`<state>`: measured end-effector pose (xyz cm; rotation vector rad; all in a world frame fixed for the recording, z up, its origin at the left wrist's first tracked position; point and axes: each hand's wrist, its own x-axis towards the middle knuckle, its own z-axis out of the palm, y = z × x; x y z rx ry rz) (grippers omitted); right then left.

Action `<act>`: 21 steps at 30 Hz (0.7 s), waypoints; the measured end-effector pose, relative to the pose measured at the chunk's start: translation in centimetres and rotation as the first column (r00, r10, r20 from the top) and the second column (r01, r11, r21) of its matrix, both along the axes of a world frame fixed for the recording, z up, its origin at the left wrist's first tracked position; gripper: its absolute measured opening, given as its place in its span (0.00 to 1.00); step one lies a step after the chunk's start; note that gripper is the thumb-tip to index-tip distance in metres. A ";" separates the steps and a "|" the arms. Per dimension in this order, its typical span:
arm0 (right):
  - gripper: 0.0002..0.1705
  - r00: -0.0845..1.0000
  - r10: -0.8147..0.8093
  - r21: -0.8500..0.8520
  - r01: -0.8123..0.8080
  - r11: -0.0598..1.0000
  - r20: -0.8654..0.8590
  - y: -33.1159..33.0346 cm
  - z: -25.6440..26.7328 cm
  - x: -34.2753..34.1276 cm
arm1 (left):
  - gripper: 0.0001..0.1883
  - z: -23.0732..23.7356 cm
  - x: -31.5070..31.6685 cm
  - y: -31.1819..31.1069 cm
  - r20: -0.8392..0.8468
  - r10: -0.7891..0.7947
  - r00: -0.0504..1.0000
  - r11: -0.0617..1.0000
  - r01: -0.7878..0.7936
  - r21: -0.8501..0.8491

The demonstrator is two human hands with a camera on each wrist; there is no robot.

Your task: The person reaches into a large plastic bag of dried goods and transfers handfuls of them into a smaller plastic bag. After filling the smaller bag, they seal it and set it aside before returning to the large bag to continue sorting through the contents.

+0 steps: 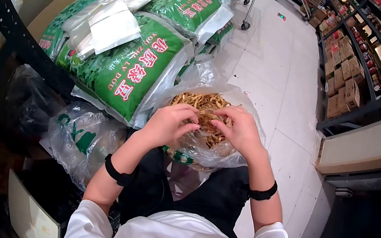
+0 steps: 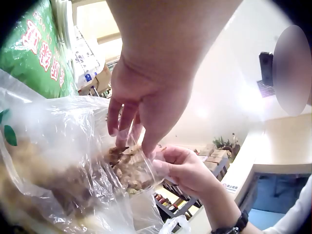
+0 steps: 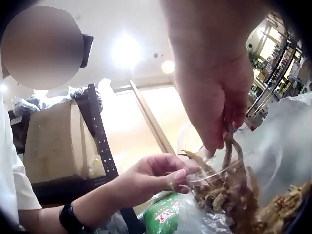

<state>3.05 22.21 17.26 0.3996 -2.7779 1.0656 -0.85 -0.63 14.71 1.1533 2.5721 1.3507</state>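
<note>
A large clear plastic bag of brownish dried strips sits open in front of the person's knees. Over it, the left hand pinches the rim of a small clear plastic container, thumb and fingers at its edge. Dried strips show inside and through this container. On the other side, the right hand pinches a long dried strip between thumb and fingers, right over the container's opening. In the left wrist view, the right hand's fingertips are close beside the container's edge.
Green printed sacks are stacked at the left, with white plastic bags on top. Below them stands a filled clear bag. A cart wheel shows at the back; shelves with cartons line the right.
</note>
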 end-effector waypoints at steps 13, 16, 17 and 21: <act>0.05 0.969 -0.242 0.452 0.195 0.870 0.047 -1.6 1.7 2.0 | 0.10 0.5 1.6 0.5 -0.017 -0.047 0.999 0.999 0.047 -0.021; 0.05 0.990 -0.125 0.615 0.138 0.776 -0.064 -1.4 1.2 2.0 | 0.08 0.6 1.9 0.5 -0.085 -0.062 0.994 0.997 0.058 -0.057; 0.05 0.988 -0.140 0.609 0.152 0.778 -0.067 -1.5 0.9 2.1 | 0.08 0.5 2.1 0.5 -0.086 -0.087 0.992 0.995 0.082 -0.055; 0.04 0.986 0.106 0.560 -0.016 0.829 -0.130 -2.1 0.6 2.0 | 0.08 0.3 2.4 0.4 -0.009 -0.092 0.996 0.994 0.091 -0.065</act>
